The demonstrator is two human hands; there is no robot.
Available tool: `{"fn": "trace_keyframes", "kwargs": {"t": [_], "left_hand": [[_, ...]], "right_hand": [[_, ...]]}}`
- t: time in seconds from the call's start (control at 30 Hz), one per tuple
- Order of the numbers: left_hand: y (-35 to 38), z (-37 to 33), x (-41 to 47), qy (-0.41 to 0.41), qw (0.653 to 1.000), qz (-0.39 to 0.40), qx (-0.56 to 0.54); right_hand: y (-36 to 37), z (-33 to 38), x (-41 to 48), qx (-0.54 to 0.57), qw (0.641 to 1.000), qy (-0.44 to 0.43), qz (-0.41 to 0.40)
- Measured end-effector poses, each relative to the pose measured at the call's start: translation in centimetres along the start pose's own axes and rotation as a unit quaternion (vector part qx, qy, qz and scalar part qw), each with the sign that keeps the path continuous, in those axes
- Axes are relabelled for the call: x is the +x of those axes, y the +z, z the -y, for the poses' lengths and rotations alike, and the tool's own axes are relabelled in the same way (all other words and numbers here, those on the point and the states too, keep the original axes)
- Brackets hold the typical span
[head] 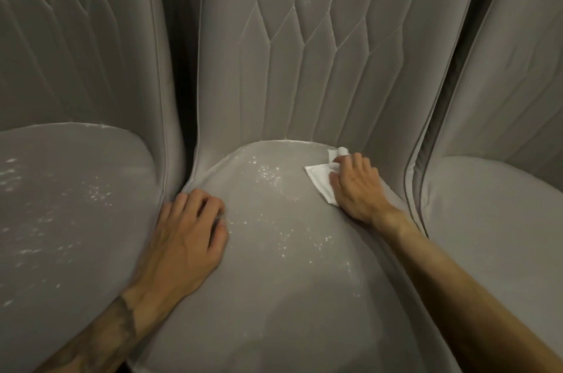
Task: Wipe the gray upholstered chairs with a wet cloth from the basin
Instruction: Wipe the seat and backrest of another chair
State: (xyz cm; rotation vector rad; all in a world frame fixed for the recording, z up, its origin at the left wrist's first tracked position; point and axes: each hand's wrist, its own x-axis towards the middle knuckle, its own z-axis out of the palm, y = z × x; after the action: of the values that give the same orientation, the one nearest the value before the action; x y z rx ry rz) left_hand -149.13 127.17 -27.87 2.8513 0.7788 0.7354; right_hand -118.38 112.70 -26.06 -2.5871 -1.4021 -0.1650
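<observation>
My right hand [355, 186] at back right corner of middle chair [274, 281] seat, fingers curled over white cloth [320, 180] — gripping it, pressing it on fabric near where seat meets backrest [304, 74]. Cloth's far end bunched up past my fingertips. My left hand [189, 229] rests on seat's left edge, fingers loosely bent, holding nothing, slightly blurred. White specks [268, 174] scattered across seat between my hands. Left chair [70, 205] just beside, also speckled — right chair [493, 220] close on other side.
</observation>
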Motion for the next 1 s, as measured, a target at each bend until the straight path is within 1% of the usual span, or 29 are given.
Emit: {"fn": "trace_keyframes", "kwargs": {"t": [0.07, 0.1, 0.13, 0.17, 0.2, 0.27, 0.3, 0.33, 0.37, 0.43, 0.47, 0.5, 0.53, 0.57, 0.67, 0.7, 0.73, 0.8, 0.87, 0.9, 0.93, 0.97, 1.0], "left_hand": [[0.1, 0.0, -0.1, 0.000, 1.000, -0.001, -0.001], [0.1, 0.0, -0.1, 0.000, 1.000, -0.001, 0.001], [0.1, 0.1, -0.1, 0.000, 1.000, -0.002, 0.001], [0.1, 0.0, -0.1, 0.001, 1.000, -0.004, -0.001], [0.1, 0.0, -0.1, 0.001, 1.000, -0.007, -0.001], [0.1, 0.0, -0.1, -0.003, 1.000, -0.012, -0.004], [0.1, 0.0, -0.1, -0.006, 1.000, -0.014, -0.007], [0.1, 0.0, -0.1, -0.010, 1.000, -0.014, -0.011], [0.1, 0.0, -0.1, -0.015, 1.000, -0.013, -0.014], [0.2, 0.1, -0.1, -0.025, 1.000, -0.013, -0.012], [0.2, 0.1, -0.1, -0.026, 1.000, -0.013, -0.011], [0.2, 0.2, -0.1, -0.026, 1.000, -0.015, -0.009], [0.3, 0.2, -0.1, -0.025, 1.000, -0.015, -0.007], [0.3, 0.3, 0.0, -0.024, 1.000, -0.016, -0.006], [0.2, 0.1, 0.0, -0.024, 0.999, -0.020, -0.006], [0.1, 0.1, 0.0, -0.025, 0.999, -0.020, -0.007], [0.1, 0.0, 0.0, -0.025, 0.999, -0.020, -0.007], [0.1, 0.0, -0.1, -0.027, 0.999, -0.019, -0.008], [0.0, 0.0, 0.0, -0.028, 0.999, -0.020, -0.006], [0.0, 0.0, 0.0, -0.027, 0.999, -0.021, -0.007], [0.1, 0.1, 0.0, -0.026, 0.999, -0.023, -0.007], [0.1, 0.0, -0.1, -0.026, 0.999, -0.025, -0.008], [0.1, 0.1, -0.1, -0.025, 0.999, -0.026, -0.011]], "right_hand": [[0.7, 1.6, -1.7, 0.013, 0.995, -0.101, 0.007], [0.6, 1.5, -2.3, 0.015, 0.991, -0.135, 0.016], [0.4, 0.9, -2.1, 0.017, 0.989, -0.144, 0.020], [0.1, 0.2, -1.5, 0.009, 0.992, -0.125, 0.019], [0.0, -0.3, -0.5, -0.003, 0.997, -0.080, 0.013], [-0.1, -0.2, 1.8, -0.016, 0.999, 0.043, 0.000], [0.0, 0.9, 2.7, -0.018, 0.997, 0.071, -0.002], [0.4, 2.6, 3.3, -0.014, 0.998, 0.063, -0.002], [0.9, 4.5, 3.6, -0.006, 1.000, 0.028, 0.000], [2.0, 8.1, 3.0, 0.016, 0.996, -0.084, 0.006], [2.2, 8.7, 2.4, 0.025, 0.991, -0.128, 0.006], [2.1, 8.5, 2.3, 0.038, 0.988, -0.147, 0.008], [1.7, 7.5, 2.4, 0.056, 0.989, -0.138, 0.008], [1.3, 6.1, 2.6, 0.062, 0.993, -0.103, 0.010], [0.6, 2.0, 3.8, 0.025, 0.998, 0.054, -0.001], [0.7, 2.2, 4.2, 0.002, 0.996, 0.085, -0.001], [0.9, 3.5, 4.6, -0.013, 0.996, 0.087, 0.004], [1.9, 8.0, 5.1, 0.009, 0.999, 0.036, 0.013], [3.0, 12.4, 4.7, 0.042, 0.997, -0.067, 0.014], [3.1, 13.5, 4.0, 0.045, 0.992, -0.119, 0.010], [3.0, 13.7, 3.7, 0.040, 0.987, -0.154, 0.007], [2.6, 12.8, 3.8, 0.038, 0.986, -0.162, 0.004], [2.3, 11.2, 4.1, 0.030, 0.989, -0.145, 0.001]]}}
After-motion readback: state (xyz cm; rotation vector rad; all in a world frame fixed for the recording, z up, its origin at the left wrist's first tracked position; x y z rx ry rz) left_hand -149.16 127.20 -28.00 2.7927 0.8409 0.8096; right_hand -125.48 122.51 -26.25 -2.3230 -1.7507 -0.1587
